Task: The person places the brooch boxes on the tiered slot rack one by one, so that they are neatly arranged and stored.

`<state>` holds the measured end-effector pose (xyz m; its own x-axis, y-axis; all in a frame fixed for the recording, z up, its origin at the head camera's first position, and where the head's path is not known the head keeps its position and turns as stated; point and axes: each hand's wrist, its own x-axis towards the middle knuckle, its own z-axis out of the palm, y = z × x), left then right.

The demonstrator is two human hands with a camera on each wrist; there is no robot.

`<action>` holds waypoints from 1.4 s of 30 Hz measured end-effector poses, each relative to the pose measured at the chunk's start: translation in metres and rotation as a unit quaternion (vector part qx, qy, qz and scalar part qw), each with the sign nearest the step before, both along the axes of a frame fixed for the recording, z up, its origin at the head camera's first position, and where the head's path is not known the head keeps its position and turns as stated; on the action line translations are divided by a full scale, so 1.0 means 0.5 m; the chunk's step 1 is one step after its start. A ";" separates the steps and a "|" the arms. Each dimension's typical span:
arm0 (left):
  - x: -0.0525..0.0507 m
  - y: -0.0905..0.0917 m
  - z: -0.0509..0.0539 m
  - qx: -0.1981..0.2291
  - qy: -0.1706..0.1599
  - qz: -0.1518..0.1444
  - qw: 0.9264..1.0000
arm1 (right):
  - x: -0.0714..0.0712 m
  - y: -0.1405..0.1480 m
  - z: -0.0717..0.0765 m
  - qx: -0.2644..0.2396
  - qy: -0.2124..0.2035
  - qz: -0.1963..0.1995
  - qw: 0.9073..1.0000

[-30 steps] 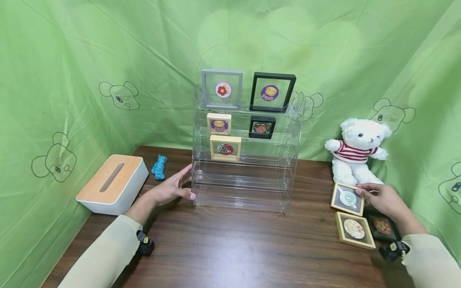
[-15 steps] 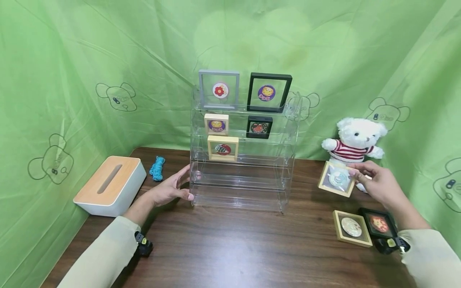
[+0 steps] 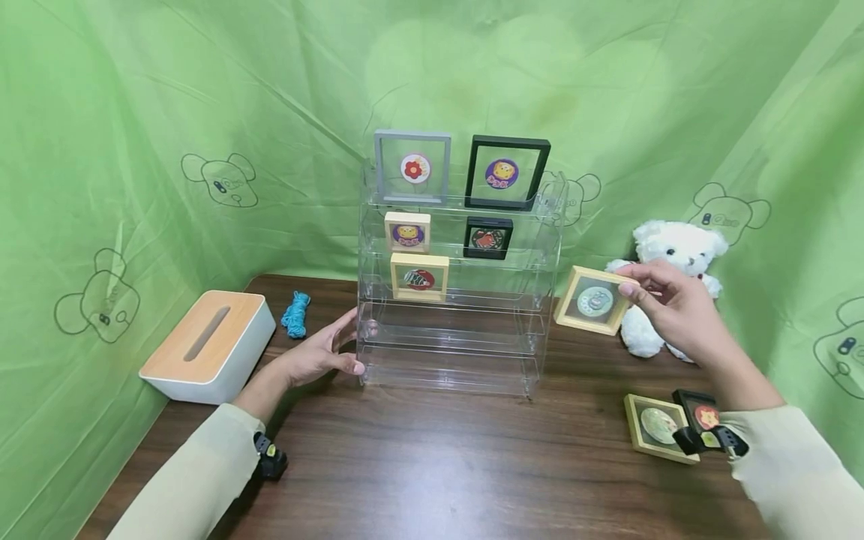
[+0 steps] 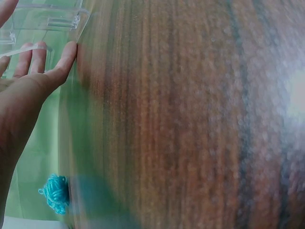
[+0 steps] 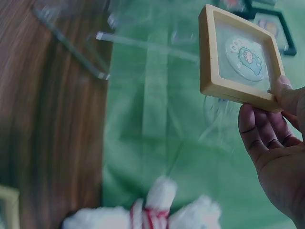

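My right hand (image 3: 675,307) pinches the edge of a light-wood square display frame (image 3: 592,301), thumb in front and fingers behind. The frame is in the air, tilted, between the rack and the teddy bear; its round badge, pale with a small cartoon figure, shows in the right wrist view. A clear acrylic tiered rack (image 3: 452,341) stands mid-table. Against its left side rests my left hand (image 3: 317,356), fingers spread and fairly straight. On the rack's upper tiers are a grey frame (image 3: 379,166), a large black frame (image 3: 474,174), a small black frame (image 3: 488,255) and two light-wood frames (image 3: 419,298).
A white teddy bear (image 3: 641,332) sits behind my right hand. Another light-wood frame (image 3: 633,435) and a black frame (image 3: 706,417) lie at the right, partly under my wrist. A tissue box (image 3: 236,352) and blue cord (image 3: 295,315) are at the left.
The right hand has lifted the light-wood frame from the table beside the bear and carried it up and left toward the rack. The left hand stays at the rack's side.
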<state>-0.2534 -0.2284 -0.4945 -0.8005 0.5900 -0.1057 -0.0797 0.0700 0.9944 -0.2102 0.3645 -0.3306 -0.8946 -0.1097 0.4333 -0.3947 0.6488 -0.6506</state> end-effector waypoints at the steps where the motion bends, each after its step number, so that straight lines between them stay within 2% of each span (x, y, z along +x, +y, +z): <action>1: 0.000 0.000 0.001 -0.001 0.001 0.000 1.000 | 0.000 -0.014 0.008 -0.010 0.003 0.009 1.000; 5: 0.000 0.002 0.003 0.000 -0.003 -0.003 1.000 | -0.004 -0.070 0.036 -0.036 0.005 0.039 0.999; 11: 0.001 0.003 0.005 -0.002 -0.007 0.000 1.000 | -0.026 -0.160 0.068 -0.057 0.024 0.076 0.995; 16: 0.001 0.002 0.002 -0.001 -0.006 -0.001 1.000 | -0.049 -0.225 0.074 -0.032 0.056 0.074 0.995; 20: 0.000 0.001 0.000 -0.004 -0.003 0.000 1.000 | -0.062 -0.261 0.061 0.015 0.092 0.074 0.993; 25: 0.000 0.001 0.000 -0.005 -0.003 0.001 1.000 | -0.074 -0.289 0.036 0.073 0.145 0.081 0.983; 31: -0.001 0.001 0.001 -0.004 -0.003 0.001 1.000 | -0.079 -0.307 0.017 0.110 0.187 0.074 0.973; 36: -0.001 0.002 0.001 0.001 -0.002 -0.003 1.000 | -0.086 -0.310 0.011 0.129 0.203 0.076 0.968; 42: 0.002 0.000 0.002 -0.009 -0.001 0.005 1.000 | -0.093 -0.306 -0.013 0.142 0.197 0.091 0.966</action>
<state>-0.2525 -0.2285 -0.4935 -0.8061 0.5798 -0.1183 -0.0830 0.0871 0.9927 -0.2569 0.2115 -0.3370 -0.6212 -0.4135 0.6656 -0.6996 0.6754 -0.2333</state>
